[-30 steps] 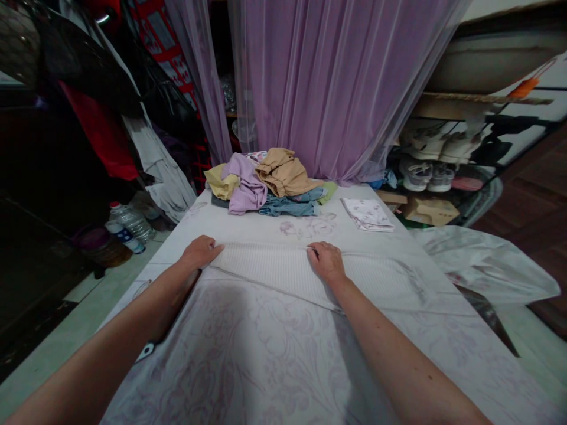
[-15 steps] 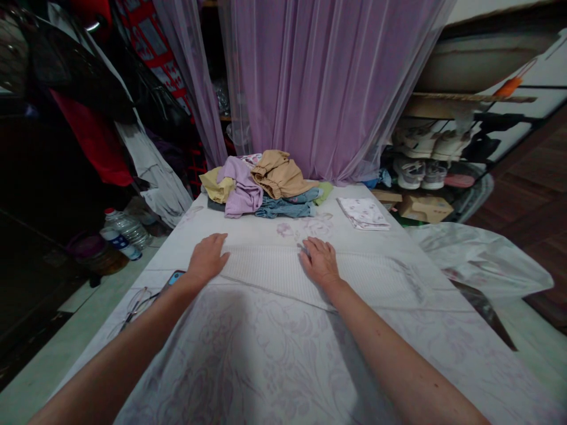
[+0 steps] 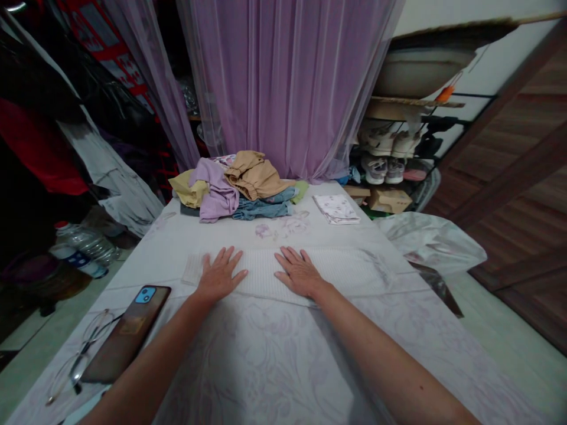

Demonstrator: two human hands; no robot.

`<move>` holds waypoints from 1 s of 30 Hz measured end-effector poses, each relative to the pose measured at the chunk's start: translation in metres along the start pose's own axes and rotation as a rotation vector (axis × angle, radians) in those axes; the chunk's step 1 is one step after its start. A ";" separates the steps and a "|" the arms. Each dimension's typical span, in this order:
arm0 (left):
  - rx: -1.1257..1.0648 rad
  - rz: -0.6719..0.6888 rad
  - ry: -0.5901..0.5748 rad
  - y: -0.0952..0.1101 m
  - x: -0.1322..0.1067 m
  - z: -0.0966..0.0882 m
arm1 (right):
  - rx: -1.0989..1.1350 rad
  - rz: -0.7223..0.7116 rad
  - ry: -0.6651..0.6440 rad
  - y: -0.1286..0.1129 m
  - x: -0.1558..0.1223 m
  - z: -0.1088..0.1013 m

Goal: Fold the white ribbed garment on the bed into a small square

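Observation:
A white ribbed knit garment (image 3: 261, 268) lies folded into a long flat strip across the floral-patterned cloth. Flat on its left part rests my left hand (image 3: 220, 276), fingers spread and the thumb pointing right. My right hand (image 3: 300, 273) also lies palm down on the strip, near its middle, with the fingers apart. Gathered edging (image 3: 376, 265) shows at the strip's right end. Neither hand grips the fabric.
Beyond the strip is a heap of clothes (image 3: 241, 192), and a folded white patterned cloth (image 3: 336, 209) lies to its right. A phone (image 3: 128, 336) and eyeglasses (image 3: 84, 348) sit by my left forearm. Shoes (image 3: 381, 168) fill a rack at right, near a plastic bag (image 3: 434, 242).
My left hand has moved from the garment's left end inward onto it, and its fingers have spread. My right hand stays on the strip with fingers wider apart. The view has turned right.

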State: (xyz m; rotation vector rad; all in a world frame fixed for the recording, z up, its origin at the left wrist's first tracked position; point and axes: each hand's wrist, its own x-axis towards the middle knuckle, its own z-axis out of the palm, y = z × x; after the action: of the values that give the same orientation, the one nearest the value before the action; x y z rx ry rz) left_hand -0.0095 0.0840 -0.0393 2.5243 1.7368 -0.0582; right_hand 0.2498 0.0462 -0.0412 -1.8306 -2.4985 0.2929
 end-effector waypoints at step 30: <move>-0.020 0.102 0.260 -0.030 -0.009 0.020 | 0.006 0.091 0.450 0.139 -0.101 0.004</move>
State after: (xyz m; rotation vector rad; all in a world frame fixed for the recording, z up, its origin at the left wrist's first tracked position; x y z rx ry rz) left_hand -0.0407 0.0843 -0.0600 2.7026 1.6740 0.3043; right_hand 0.4117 -0.0097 -0.0602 -1.7698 -2.1107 -0.1028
